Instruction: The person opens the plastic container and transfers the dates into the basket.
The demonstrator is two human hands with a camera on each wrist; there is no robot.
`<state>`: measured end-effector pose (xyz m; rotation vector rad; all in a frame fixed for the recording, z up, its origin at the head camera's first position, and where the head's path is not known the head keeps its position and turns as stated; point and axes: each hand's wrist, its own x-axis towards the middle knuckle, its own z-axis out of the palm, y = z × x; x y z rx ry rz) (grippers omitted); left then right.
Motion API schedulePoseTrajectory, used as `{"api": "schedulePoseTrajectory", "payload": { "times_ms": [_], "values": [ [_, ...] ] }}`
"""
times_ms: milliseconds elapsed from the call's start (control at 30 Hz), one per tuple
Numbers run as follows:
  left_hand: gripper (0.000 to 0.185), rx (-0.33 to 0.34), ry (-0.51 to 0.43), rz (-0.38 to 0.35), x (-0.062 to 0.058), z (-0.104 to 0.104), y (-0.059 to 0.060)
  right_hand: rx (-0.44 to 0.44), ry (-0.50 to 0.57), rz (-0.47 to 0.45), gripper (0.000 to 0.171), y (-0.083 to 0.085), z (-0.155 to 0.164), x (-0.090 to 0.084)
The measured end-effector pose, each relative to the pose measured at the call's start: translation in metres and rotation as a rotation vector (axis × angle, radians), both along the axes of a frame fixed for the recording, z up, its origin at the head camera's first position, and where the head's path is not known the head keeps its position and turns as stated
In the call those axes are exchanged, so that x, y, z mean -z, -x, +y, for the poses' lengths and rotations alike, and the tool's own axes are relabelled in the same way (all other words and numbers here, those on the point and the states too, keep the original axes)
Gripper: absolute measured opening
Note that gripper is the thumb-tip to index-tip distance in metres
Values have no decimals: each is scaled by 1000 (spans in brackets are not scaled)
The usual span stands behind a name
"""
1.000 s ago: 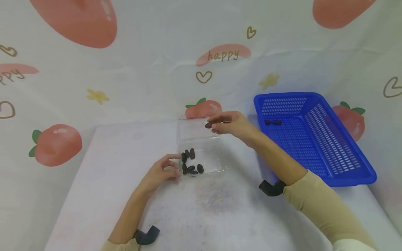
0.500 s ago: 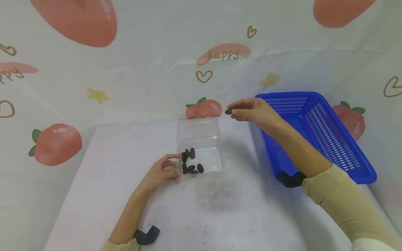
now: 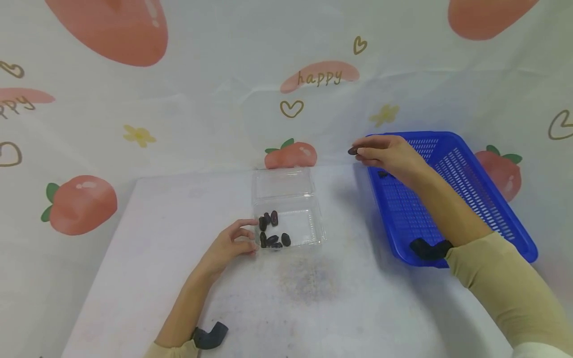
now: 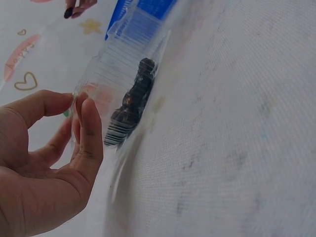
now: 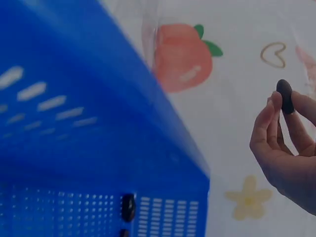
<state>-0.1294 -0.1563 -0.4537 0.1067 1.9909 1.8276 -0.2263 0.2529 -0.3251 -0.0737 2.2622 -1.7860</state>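
Note:
My right hand (image 3: 389, 156) pinches a dark, oval date (image 3: 352, 150) between thumb and fingertips, at the back left corner of the blue basket (image 3: 503, 203). In the right wrist view that date (image 5: 284, 96) stands upright between the fingertips. A clear plastic box (image 3: 297, 226) with its lid folded back lies mid-table. Several dates (image 3: 274, 218) lie in its left and front part. With curled fingers and thumb, my left hand (image 3: 230, 246) holds the left side of the box; the left wrist view shows the fingertips on its clear wall (image 4: 98, 74).
Inside the basket lie dates (image 5: 128, 207) near its back left, partly behind the right hand in the head view. A white cloth backdrop with a printed fruit (image 3: 291, 156) rises behind the table. Black wrist mounts (image 3: 210, 335) sit on both forearms.
My right hand has carried the date from over the box's open lid rightward to the basket's back left corner. The left hand and the box stay in place.

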Motion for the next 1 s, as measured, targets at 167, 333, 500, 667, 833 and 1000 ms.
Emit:
{"api": "schedulePoseTrajectory", "payload": {
  "times_ms": [167,333,500,667,833,1000],
  "values": [
    [58,0,13,3,0,0,1,80,58,5,46,2,18,0],
    [58,1,9,6,0,0,2,121,145,12,42,4,38,2],
    [58,2,5,-6,0,0,2,156,272,17,32,8,58,11],
    [58,-4,4,-11,1,-1,2,175,325,27,22,11,74,24],
    [58,-9,-4,-21,3,-1,1,206,321,34,15,14,87,35],
    [59,-7,-16,-14,1,-1,0,228,341,4,18,14,101,44]
  ]
}}
